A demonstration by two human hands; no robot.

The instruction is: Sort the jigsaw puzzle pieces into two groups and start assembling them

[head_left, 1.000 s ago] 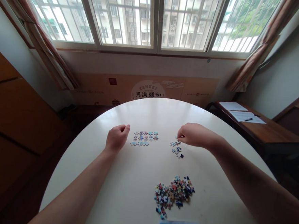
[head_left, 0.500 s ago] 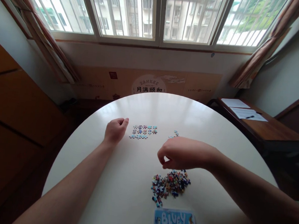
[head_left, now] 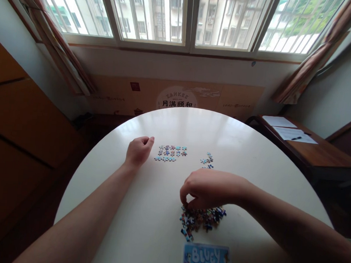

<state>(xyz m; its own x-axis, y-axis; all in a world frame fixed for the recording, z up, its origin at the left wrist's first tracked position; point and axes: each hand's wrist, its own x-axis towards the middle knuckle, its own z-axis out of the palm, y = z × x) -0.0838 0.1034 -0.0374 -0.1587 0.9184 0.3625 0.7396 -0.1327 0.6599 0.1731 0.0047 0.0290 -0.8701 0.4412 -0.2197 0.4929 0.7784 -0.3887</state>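
Note:
My right hand point(head_left: 206, 189) is over the near part of the table, its thumb and forefinger bent into a pinch. Their tips touch a jigsaw piece at the back edge of a heap of loose jigsaw pieces point(head_left: 201, 221), which the hand partly covers. My left hand point(head_left: 139, 150) rests on the table as a fist, thumb on top; no object shows in it. Just right of that fist, jigsaw pieces point(head_left: 170, 153) lie in three short rows. Beyond my right hand is a small scattered group of blue and white pieces point(head_left: 208, 160).
A blue box marked "Bluey" point(head_left: 208, 262) lies at the near edge of view, below the heap. The round white table point(head_left: 145, 225) has a curved far edge facing the window wall. A wooden side table point(head_left: 330, 152) with papers and a pen stands at the right.
My right hand has come down nearer to me, from behind the heap onto its back edge. More of the blue and white pieces now show. My left fist stays put; the view shifted slightly.

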